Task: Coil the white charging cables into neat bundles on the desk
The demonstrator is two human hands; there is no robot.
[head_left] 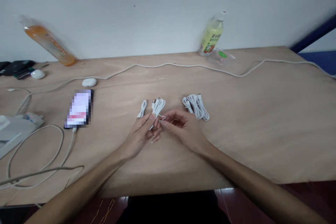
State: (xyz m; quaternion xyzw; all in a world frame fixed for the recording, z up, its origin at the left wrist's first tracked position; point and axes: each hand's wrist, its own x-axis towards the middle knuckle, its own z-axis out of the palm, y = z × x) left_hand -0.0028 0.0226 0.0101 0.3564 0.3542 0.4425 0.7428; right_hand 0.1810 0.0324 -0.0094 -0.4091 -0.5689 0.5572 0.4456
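Between the thumb and fingers of my left hand (143, 131) is a coiled white USB cable (159, 105), its metal plug pointing away from me. My right hand (187, 129) pinches the end of a thin white twist tie (162, 116) that runs from the bundle. Just left of the held bundle, another coiled white cable (143, 107) lies partly behind my left hand. Beyond my right hand, several coiled white cables (196, 106) lie side by side on the table.
A phone (78, 108) with a plugged-in cable lies at left, near a white earbud case (89, 82). An orange drink bottle (49, 43) and a yellow-green bottle (212, 36) stand by the wall. A long white cord (168, 64) crosses the table (262, 122). A loose tie (160, 78) lies mid-table.
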